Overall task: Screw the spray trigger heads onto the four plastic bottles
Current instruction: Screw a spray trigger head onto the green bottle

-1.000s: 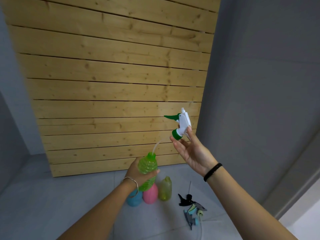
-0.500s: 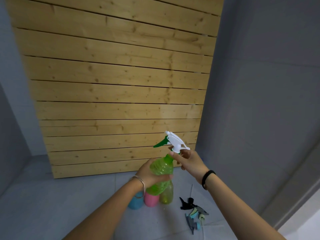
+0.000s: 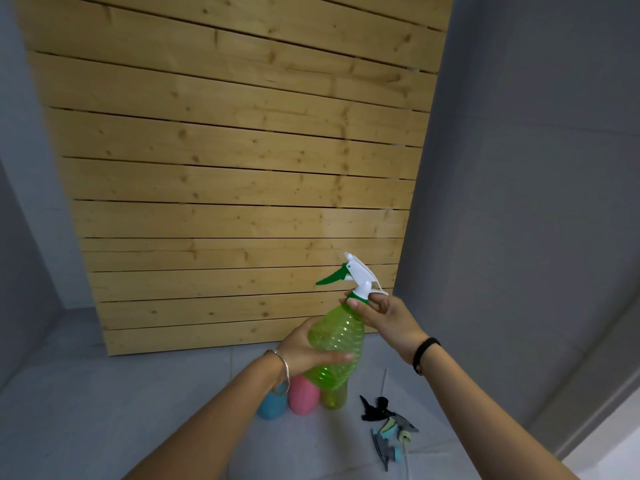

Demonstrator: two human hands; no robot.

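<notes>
My left hand (image 3: 304, 348) grips the ribbed body of a clear green bottle (image 3: 337, 344) held up in the air. A white spray trigger head (image 3: 358, 277) with a green lever and green collar sits on the bottle's neck. My right hand (image 3: 381, 315) pinches that green collar with thumb and fingers. On the floor below stand a blue bottle (image 3: 272, 407), a pink bottle (image 3: 304, 396) and an olive-yellow bottle (image 3: 334, 398), all partly hidden behind my left arm and the green bottle.
Several loose trigger heads (image 3: 386, 427) lie in a small pile on the grey floor to the right of the bottles. A wooden plank panel (image 3: 242, 168) leans against the grey wall behind. A grey wall (image 3: 536, 202) runs along the right.
My right hand has brought the trigger head down from mid-air onto the green bottle's neck and now pinches its collar. My left hand has raised the bottle.
</notes>
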